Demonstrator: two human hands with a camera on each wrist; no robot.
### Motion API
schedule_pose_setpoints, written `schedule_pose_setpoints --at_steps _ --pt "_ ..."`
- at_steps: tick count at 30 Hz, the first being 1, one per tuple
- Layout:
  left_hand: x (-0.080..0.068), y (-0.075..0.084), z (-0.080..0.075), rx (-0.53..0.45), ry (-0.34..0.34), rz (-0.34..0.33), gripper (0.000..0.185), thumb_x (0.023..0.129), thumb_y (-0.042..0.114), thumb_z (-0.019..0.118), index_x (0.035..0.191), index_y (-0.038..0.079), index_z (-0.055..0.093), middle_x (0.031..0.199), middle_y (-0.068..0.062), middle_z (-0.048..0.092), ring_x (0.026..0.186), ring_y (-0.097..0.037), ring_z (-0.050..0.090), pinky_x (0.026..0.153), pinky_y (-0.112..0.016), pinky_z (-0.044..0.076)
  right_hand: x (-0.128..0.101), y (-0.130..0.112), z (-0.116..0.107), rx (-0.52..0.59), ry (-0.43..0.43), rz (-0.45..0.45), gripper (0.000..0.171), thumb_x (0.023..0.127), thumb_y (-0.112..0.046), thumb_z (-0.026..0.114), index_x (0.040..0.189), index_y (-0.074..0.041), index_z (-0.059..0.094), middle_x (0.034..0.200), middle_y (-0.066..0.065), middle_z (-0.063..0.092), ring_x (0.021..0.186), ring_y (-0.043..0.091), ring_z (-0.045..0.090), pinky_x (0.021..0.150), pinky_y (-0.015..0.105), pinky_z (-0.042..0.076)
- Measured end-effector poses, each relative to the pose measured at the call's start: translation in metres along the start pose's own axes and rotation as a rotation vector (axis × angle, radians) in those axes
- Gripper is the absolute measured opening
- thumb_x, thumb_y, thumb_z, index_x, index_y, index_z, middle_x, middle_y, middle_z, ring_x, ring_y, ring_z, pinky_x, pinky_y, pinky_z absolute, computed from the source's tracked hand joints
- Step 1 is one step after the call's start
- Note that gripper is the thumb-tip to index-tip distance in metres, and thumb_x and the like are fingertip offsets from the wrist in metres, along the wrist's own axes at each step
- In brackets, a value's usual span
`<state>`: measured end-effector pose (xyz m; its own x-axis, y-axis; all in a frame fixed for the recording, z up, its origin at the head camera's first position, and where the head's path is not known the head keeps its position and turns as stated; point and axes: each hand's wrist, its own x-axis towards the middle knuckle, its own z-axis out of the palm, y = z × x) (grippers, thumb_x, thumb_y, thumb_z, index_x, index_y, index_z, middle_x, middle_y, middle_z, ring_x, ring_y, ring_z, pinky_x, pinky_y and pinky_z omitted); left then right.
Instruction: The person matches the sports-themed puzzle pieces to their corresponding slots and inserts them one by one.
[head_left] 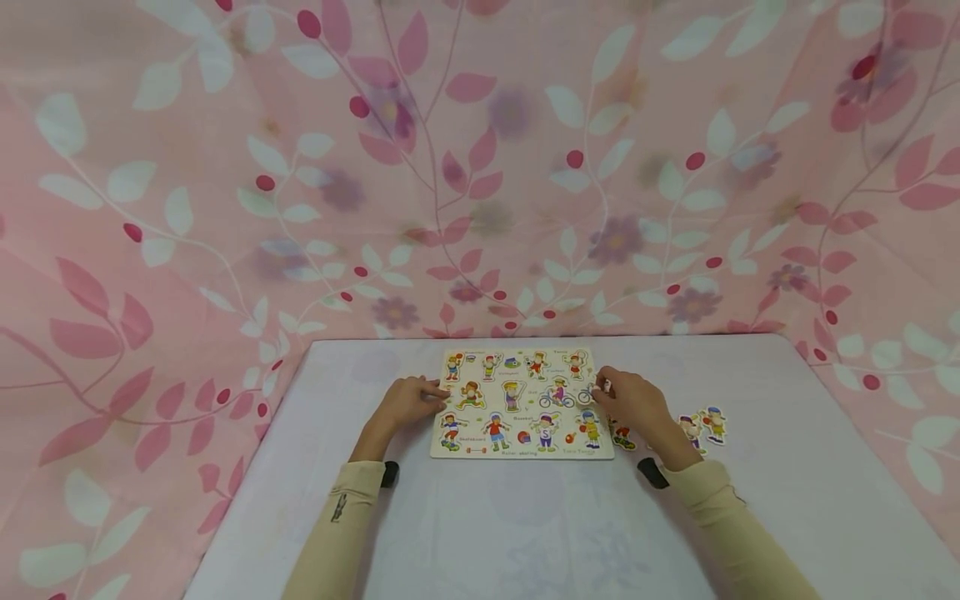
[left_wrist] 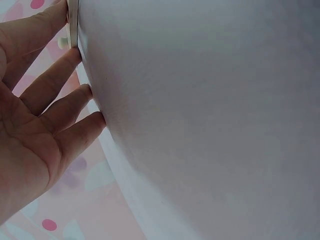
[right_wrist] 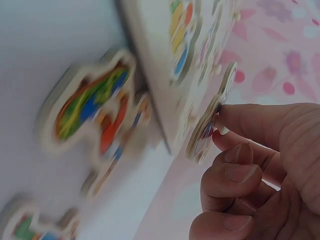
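Note:
A wooden peg puzzle board (head_left: 442,452) lies on the table, printed with cartoon children at sports. My left hand (head_left: 408,404) rests at its left edge; in the left wrist view the fingers (left_wrist: 57,77) reach out fairly straight, tips at the edge and the table. My right hand (head_left: 633,404), at the board's right side, pinches a bicycle puzzle piece (right_wrist: 207,125) between thumb and index finger. That piece is tilted on edge, close by the board, its other fingers curled below. A bicycle rider picture (head_left: 557,392) shows on the board just left of it.
A puzzle piece with a green-and-blue board (right_wrist: 112,107) lies beside the puzzle's edge, partly under my right arm in the head view. Two more child-shaped pieces, one of them a blue-capped figure (head_left: 715,423), lie farther right. A pink floral cloth (head_left: 480,208) hangs behind the table.

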<state>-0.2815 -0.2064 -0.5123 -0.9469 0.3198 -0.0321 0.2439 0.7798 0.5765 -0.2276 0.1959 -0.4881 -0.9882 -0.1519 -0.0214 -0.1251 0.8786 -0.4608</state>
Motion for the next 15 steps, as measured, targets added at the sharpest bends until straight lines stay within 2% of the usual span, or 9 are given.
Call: schedule_pose_setpoints --at_steps 15 --pt "-0.001 -0.002 0.002 0.021 -0.004 -0.012 0.022 0.084 0.021 0.080 0.105 0.017 0.080 0.127 -0.008 0.065 0.134 -0.037 0.044 0.113 -0.051 0.030 0.022 -0.031 0.025 -0.002 -0.029 -0.057 0.013 0.094 -0.025 0.068 0.095 -0.014 0.061 0.069 -0.002 0.054 0.056 0.016 0.047 0.048 0.029 0.035"
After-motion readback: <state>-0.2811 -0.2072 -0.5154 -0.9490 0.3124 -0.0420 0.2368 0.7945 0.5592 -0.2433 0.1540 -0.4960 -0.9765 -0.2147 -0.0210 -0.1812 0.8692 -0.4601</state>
